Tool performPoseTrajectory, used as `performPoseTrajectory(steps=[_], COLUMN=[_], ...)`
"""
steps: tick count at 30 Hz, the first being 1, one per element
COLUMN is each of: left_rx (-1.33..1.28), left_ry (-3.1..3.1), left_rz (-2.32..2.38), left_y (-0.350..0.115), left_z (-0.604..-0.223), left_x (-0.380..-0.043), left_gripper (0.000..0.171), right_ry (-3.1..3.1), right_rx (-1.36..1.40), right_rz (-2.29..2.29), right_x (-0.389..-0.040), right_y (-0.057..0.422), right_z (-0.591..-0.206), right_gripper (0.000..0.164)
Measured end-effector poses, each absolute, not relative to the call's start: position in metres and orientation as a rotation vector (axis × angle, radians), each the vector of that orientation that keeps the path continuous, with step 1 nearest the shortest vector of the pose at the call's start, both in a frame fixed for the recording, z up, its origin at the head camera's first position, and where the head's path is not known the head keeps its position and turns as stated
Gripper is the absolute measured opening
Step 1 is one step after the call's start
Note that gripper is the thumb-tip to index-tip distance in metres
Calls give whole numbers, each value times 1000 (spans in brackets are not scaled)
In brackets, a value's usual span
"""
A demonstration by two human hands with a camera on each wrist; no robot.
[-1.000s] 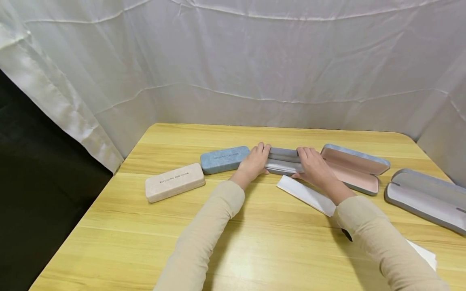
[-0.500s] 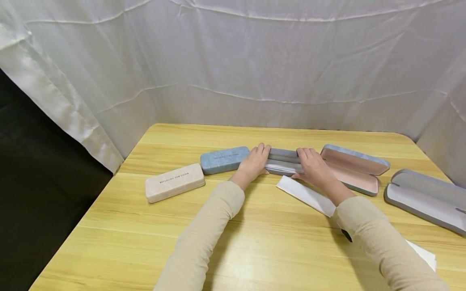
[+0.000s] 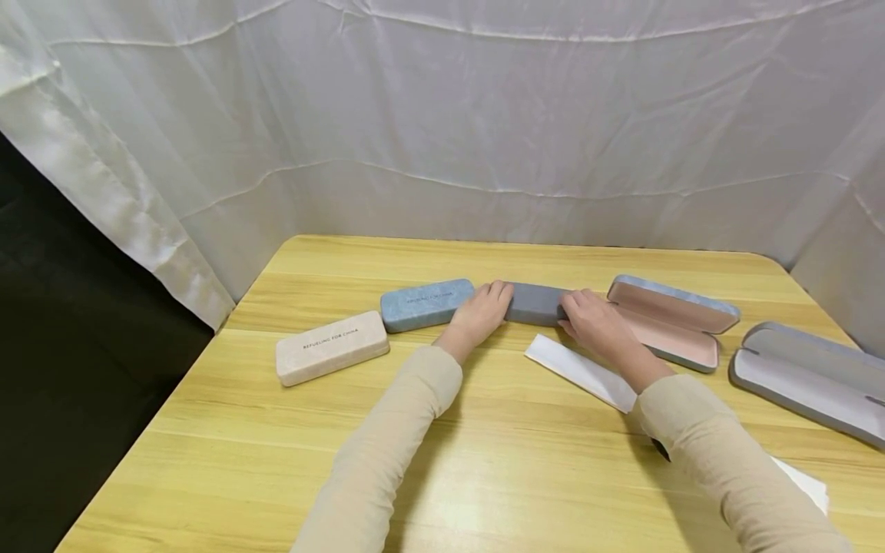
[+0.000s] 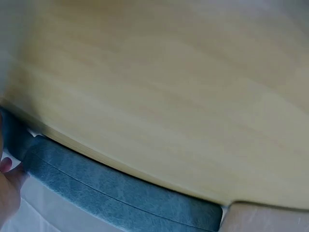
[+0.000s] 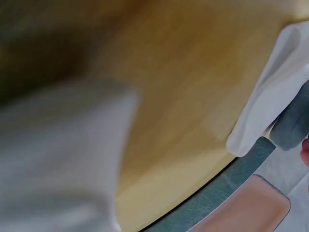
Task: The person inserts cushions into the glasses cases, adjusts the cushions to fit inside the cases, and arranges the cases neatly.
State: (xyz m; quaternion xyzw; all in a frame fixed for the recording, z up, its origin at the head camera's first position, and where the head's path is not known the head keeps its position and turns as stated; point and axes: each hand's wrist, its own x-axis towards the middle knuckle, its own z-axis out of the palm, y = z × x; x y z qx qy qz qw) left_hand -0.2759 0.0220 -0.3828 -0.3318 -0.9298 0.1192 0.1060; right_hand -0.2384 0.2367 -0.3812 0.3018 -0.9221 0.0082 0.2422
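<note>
A grey-blue glasses case (image 3: 534,305) lies with its lid down near the back of the table. My left hand (image 3: 482,311) grips its left end, fingers over the top. At the other end, my right hand (image 3: 591,319) holds the case with its fingers on the lid. Touching or almost touching my left hand is a lighter blue glasses case (image 3: 423,305), lid down. A folded white cloth (image 3: 584,372) lies in front of the right hand. The left wrist view catches only part of my left hand (image 4: 9,191) at its edge.
A beige glasses case (image 3: 333,348) sits at the left, lid down. On the right, a pink-lined case (image 3: 681,346) and a grey-lined case (image 3: 805,384) stand with lids up. Another white piece (image 3: 802,484) lies partly behind the right sleeve. A white curtain (image 3: 484,115) hangs behind the table.
The grey-blue case's lid was up, showing its inside; now it is down. Both hands came down slightly with the lid and still hold the ends. Other things stayed put.
</note>
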Motion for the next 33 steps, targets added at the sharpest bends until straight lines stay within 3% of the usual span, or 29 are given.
performPoseTrajectory(steps=[4, 14, 26, 33], left_rx=[-992, -1008, -1118, -1318], left_ry=[-2661, -2700, -2470, -2422], left_rz=[502, 498, 295, 259], left_y=[21, 21, 28, 42], left_z=[-382, -381, -368, -364], left_x=[-274, -278, -263, -248], left_gripper=[47, 43, 35, 29], right_ry=[-2523, -2545, -2361, -2523], right_rx=[811, 801, 930, 855], right_rz=[79, 85, 73, 135], right_x=[-238, -239, -220, -186], right_y=[237, 237, 245, 251], right_z=[-380, -377, -359, -364], right_gripper=[18, 17, 43, 36])
